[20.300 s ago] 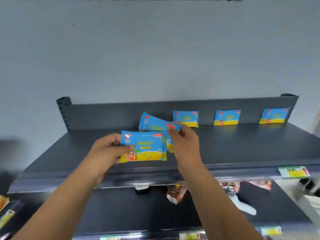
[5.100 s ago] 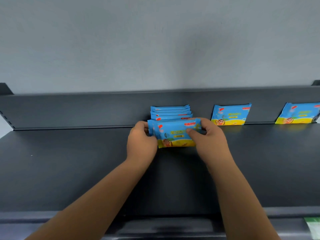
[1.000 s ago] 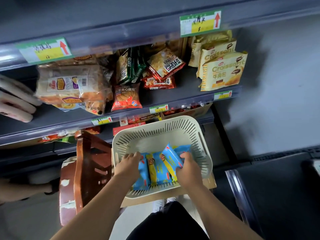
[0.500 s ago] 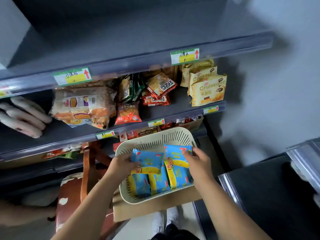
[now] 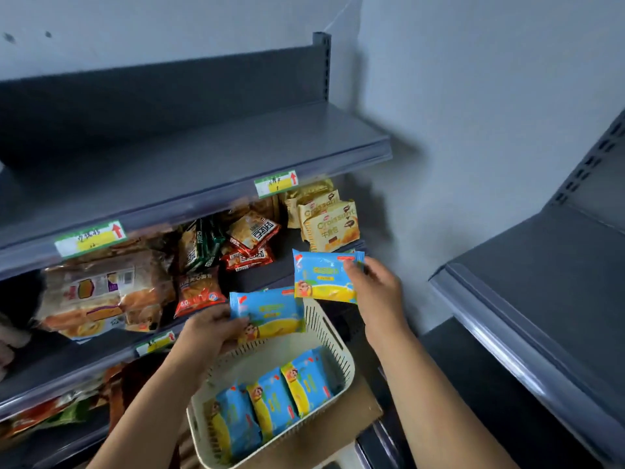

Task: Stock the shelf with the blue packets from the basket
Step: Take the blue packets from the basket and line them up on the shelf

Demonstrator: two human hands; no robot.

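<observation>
two blue packets are clear of the basket (image 5: pixel 350 363), one per hand. left hand (image 5: pixel 211 333) pinches the left packet (image 5: pixel 270 311) at its lower left corner, thumb on the printed face, and holds it face-on to me just above the basket's far rim. i can't tell whether the left wrist touches that rim. right hand (image 5: pixel 377 294) grips the right packet (image 5: pixel 323 277) by its right edge, fingers curled round it, holding it higher and further right, in front of the stocked middle shelf (image 5: pixel 257 279). from my view the two packets overlap at one corner; can't tell if they touch. three basket packets (image 5: pixel 272 404) stand on edge side by side in the near left part of the basket. basket is cream, slotted walls, sits on a sheet of cardboard (image 5: pixel 341 424). grey top shelf (image 5: pixel 220 147) is up and left of both hands, well apart from both held packets; two green-yellow price labels (image 5: pixel 275 183) on its front lip. middle shelf carries croissant packs (image 5: pixel 329 225) at its right end, red snack packs (image 5: pixel 250 242) beside them, an orange snack bag (image 5: pixel 196 292) in front, bagged bread (image 5: pixel 101 296) further left. second grey shelf unit (image 5: pixel 541 282) stands to my right, near the right forearm. a pale grey wall (image 5: pixel 473 96) runs behind both units
</observation>
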